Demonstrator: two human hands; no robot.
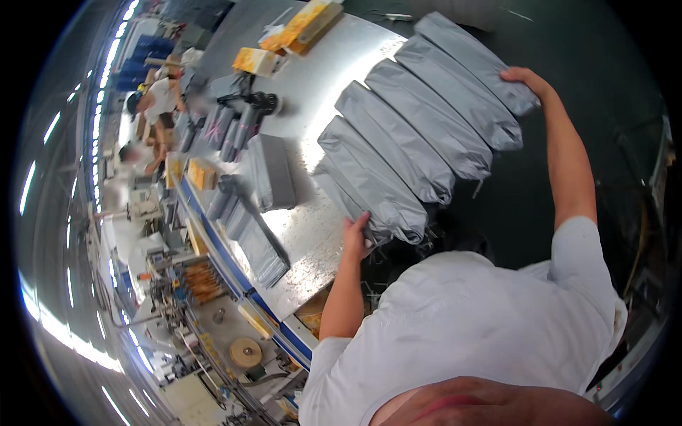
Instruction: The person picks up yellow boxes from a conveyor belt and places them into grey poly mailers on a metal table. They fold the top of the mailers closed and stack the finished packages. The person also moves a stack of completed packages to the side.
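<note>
Several long, soft packages in grey plastic film (408,135) lie side by side in a row that fans across the metal table's right edge. My left hand (357,231) grips the package at the row's lower left end, its thumb on top and the other fingers mostly hidden. At the opposite end, my right hand (527,79) is closed on the side of the outermost package (472,60). The row is held between my two hands, with the packages pressed against one another. Their crumpled, gathered ends face my body and overhang the dark floor.
On the metal table (312,266) stand a grey block-shaped package (270,172), a flat grey stack (259,245) and a black tape dispenser-like object (263,103). Yellow-and-white boxes (302,28) sit farther back. Machinery (213,312) and other people (160,99) are at the left.
</note>
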